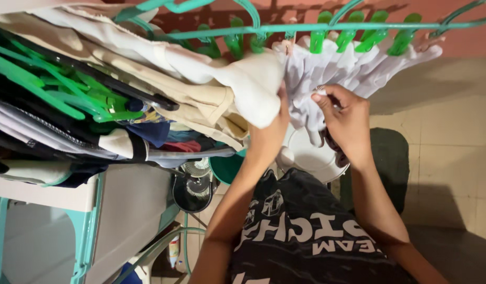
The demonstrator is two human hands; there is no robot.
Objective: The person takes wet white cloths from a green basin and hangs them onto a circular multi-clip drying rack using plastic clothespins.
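White cloths (pixel 353 71) are pegged along the green rack (pixel 327 26); one beneath it is pinched by the right hand (pixel 344 118), another gripped by the left hand (pixel 272 129)

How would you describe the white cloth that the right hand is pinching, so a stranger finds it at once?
Find the teal clip hanger across the top, with green pegs. White cloths hang beneath in a row. The right hand pinches one white cloth near the row's left end, beside the left hand.
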